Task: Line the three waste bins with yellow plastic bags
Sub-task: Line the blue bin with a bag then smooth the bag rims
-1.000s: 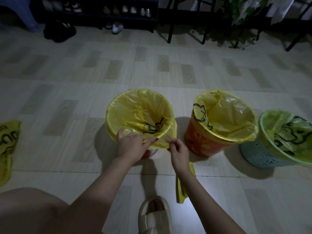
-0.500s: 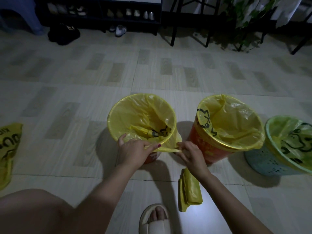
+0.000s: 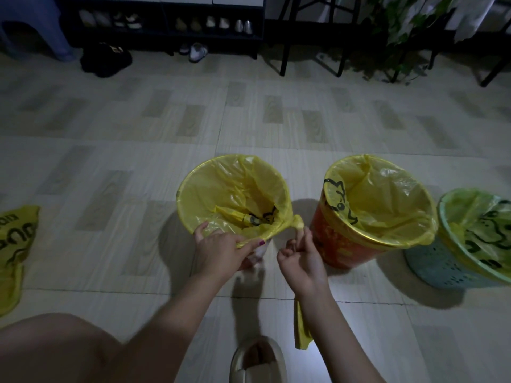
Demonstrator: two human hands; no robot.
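Floor: pale tiles (image 3: 116, 161) in dim light, with a dark shoe rack (image 3: 163, 20) and a leafy plant (image 3: 398, 29) along the far edge; wide bare floor lies beyond the hands.
Left hand (image 3: 221, 251): fingers curled over the near rim of the first bin, pinching the folded bag edge there.
Right hand (image 3: 302, 258): just right of the left hand, apart from it, fingers curled and pinching a twisted tail of bag.
First bin (image 3: 257, 251): directly ahead of both hands, mouth tipped toward the camera; only a pale strip of its wall shows below the rim.
Yellow bag (image 3: 235, 186): lines the first bin, its rim stretched round; the gathered tail (image 3: 297, 223) runs rightward off the rim to the right hand.
Orange bin (image 3: 340, 244): just right of the right hand, mouth tilted the same way, lined with a printed yellow bag (image 3: 387, 205).
Blue bin (image 3: 439, 265): farther right, touching or nearly touching the orange one, also lined (image 3: 478, 217).
Folded bag (image 3: 300, 327): on the floor under the right forearm, long axis running toward the camera.
Spare bag (image 3: 16, 244): flat on the floor, well left of the left hand.
Slipper (image 3: 258, 360): at the bottom edge, between the forearms.
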